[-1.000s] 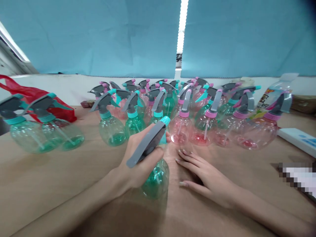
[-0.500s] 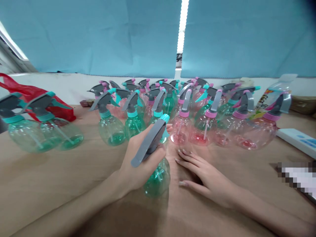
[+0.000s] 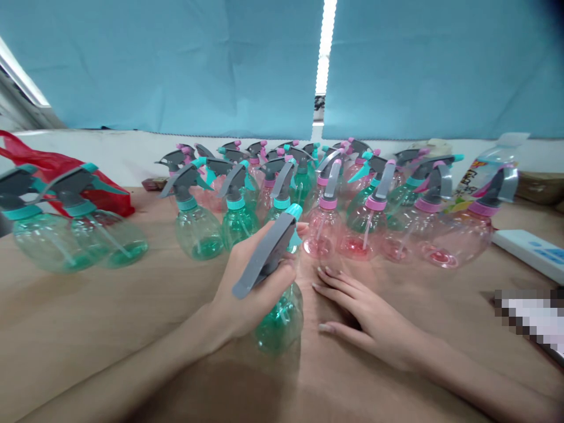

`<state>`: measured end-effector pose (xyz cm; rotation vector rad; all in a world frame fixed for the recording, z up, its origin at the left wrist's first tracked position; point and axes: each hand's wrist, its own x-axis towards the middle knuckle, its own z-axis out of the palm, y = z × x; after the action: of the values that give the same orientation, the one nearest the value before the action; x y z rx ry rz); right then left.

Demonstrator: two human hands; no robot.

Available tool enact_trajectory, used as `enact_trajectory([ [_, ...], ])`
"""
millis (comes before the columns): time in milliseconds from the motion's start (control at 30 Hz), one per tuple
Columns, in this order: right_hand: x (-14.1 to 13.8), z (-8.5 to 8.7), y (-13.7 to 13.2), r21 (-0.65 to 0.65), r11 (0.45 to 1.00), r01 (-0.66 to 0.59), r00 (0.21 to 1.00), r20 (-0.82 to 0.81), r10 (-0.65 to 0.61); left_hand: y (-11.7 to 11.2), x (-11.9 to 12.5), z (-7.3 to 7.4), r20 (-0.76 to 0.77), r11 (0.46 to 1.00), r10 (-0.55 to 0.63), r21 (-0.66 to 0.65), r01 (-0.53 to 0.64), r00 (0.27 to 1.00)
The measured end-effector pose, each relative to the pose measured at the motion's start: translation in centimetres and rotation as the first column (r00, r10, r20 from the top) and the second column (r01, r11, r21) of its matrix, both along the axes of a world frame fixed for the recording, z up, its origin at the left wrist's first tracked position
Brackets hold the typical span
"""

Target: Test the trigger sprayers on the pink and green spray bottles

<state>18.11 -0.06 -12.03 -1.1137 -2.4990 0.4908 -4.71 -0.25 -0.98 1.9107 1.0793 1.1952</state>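
Observation:
My left hand (image 3: 255, 267) is wrapped round the neck of a green spray bottle (image 3: 281, 326), whose grey trigger head with a teal nozzle leans up over the fingers. The hand hides the collar and part of the trigger. My right hand (image 3: 356, 302) lies on the table just right of that bottle, fingers spread and holding nothing. Ahead of the hands stand a pink spray bottle (image 3: 323, 232) with a pink collar and a green spray bottle (image 3: 240, 223) with a teal collar.
Several more green and pink spray bottles crowd behind. At the left are two more green spray bottles (image 3: 121, 241) and a red plastic bag (image 3: 112, 197). On the right are a labelled drink bottle (image 3: 489, 167), a white box (image 3: 531, 249) and a blurred-out flat object (image 3: 535, 320).

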Motion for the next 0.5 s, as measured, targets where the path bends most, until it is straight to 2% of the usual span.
enact_trajectory([
  [333, 0.00, 0.06, 0.03, 0.002, 1.000, -0.006, 1.000, 0.028, 0.006, 0.50, -0.12, -0.20, 0.089, 0.992, -0.089, -0.081, 0.097, 0.992],
  [500, 0.02, -0.08, 0.07, 0.011, 1.000, -0.010, 1.000, -0.001, 0.010, 0.56, -0.20, -0.49, 0.073, 0.991, -0.105, -0.079, 0.111, 0.992],
])
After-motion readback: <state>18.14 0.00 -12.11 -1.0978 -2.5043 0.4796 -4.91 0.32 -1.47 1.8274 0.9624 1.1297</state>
